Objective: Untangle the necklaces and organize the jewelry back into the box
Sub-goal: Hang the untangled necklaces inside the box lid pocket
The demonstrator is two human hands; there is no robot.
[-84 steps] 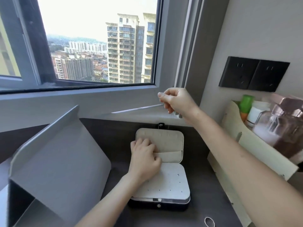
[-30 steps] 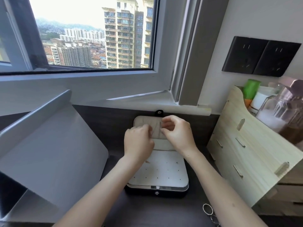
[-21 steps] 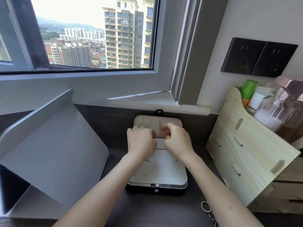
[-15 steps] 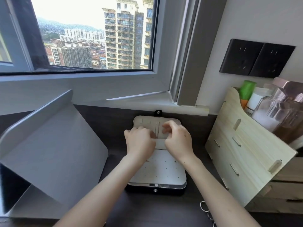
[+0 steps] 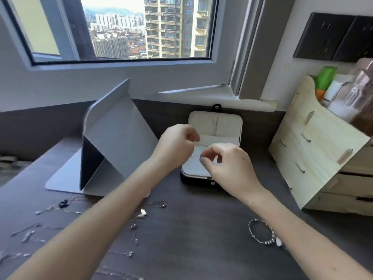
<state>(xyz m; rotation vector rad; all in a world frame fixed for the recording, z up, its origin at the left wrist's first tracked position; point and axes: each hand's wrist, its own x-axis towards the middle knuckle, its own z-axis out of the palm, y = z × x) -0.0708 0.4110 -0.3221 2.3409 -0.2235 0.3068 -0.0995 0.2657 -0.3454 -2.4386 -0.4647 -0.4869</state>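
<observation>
An open black jewelry box with cream lining [image 5: 222, 123] is set at the back of the dark tabletop [image 5: 191, 239]. Both hands are held just above it: the left hand [image 5: 177, 142] with fingers curled in, the right hand [image 5: 228, 164] with thumb and forefinger drawn together, though whether anything fine is pinched cannot be told. Thin silver chains and small pendants [image 5: 62, 204] are strewn over the near left, and a beaded silver bracelet [image 5: 269, 242] lies beside the right forearm.

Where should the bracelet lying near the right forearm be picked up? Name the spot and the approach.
Grip the bracelet at its thin left arc, pinching down from above on the left. It lies flat as an open loop on the desk, and its beaded right side sits close by the right forearm.
</observation>
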